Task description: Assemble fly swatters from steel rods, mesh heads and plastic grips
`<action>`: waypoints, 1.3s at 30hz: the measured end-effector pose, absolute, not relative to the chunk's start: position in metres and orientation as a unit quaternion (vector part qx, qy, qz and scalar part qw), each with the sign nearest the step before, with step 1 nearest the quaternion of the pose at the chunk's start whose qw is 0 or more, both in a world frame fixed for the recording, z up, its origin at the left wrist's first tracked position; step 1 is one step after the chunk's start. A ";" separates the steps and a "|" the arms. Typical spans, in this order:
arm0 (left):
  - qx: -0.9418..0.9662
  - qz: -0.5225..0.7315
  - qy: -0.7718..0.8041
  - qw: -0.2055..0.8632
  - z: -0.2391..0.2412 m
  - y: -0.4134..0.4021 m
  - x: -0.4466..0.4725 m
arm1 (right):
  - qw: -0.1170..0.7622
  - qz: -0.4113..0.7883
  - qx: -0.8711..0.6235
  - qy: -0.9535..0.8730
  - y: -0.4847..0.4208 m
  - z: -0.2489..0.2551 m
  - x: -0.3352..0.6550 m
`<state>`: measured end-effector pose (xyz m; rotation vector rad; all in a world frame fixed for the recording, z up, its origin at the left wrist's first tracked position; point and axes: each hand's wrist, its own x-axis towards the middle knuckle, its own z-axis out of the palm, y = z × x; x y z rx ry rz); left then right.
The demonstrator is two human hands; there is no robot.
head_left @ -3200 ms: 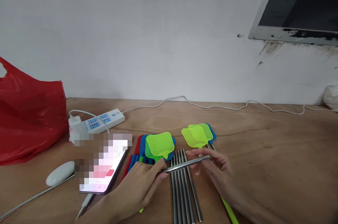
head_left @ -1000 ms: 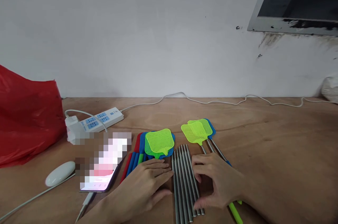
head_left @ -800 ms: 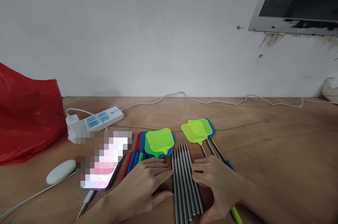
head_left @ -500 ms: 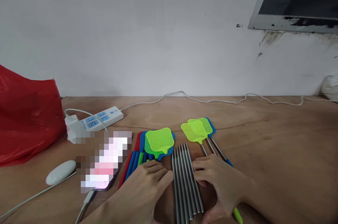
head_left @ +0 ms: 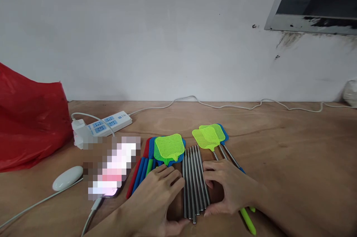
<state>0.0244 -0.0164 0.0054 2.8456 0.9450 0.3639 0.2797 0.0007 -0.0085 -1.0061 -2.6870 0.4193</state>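
Note:
Several thin metal rods (head_left: pixel 195 181) lie side by side on the table, pointing away from me. My left hand (head_left: pixel 158 192) presses on their left side with curled fingers, its thumb at their near ends. From the right, my right hand (head_left: pixel 225 185) touches the row with bent fingers, its thumb by the near ends too. Beyond my left hand sits a pile of fly swatter heads (head_left: pixel 170 147) in green, blue and red, with coloured handles (head_left: pixel 139 175) beside it. Several swatters with rods fitted (head_left: pixel 206 138) lie right of the row, partly hidden under my right hand.
A phone (head_left: pixel 114 170), blurred out, lies left of the handles with a cable plugged in. Near it are a white mouse-shaped object (head_left: pixel 67 178), a power strip (head_left: pixel 111 123) and a red plastic bag (head_left: pixel 30 121). A white cord (head_left: pixel 231 106) runs along the wall.
The near ends of the rods have shifted away from me and lie more even. Both thumbs have come in to those ends. The view has moved slightly.

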 end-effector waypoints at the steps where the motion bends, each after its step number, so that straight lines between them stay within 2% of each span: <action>1: 0.941 0.120 0.311 0.063 0.005 -0.016 0.024 | 0.121 0.143 -0.344 -0.920 0.001 -0.008 0.280; 20: 0.934 0.101 0.339 0.047 0.002 -0.018 0.029 | 0.130 0.159 -0.343 -0.916 0.002 -0.003 0.281; 28: 0.935 0.110 0.331 0.064 0.001 -0.018 0.028 | 0.199 0.152 -0.317 -0.915 0.006 -0.001 0.283; 33: 0.932 0.140 0.327 0.063 0.006 -0.015 0.022 | 0.267 0.038 -0.443 -0.855 0.013 -0.006 0.286; 39: 0.911 0.184 0.366 0.039 0.010 -0.009 0.017 | 0.179 -0.026 -0.609 -0.772 0.024 -0.011 0.296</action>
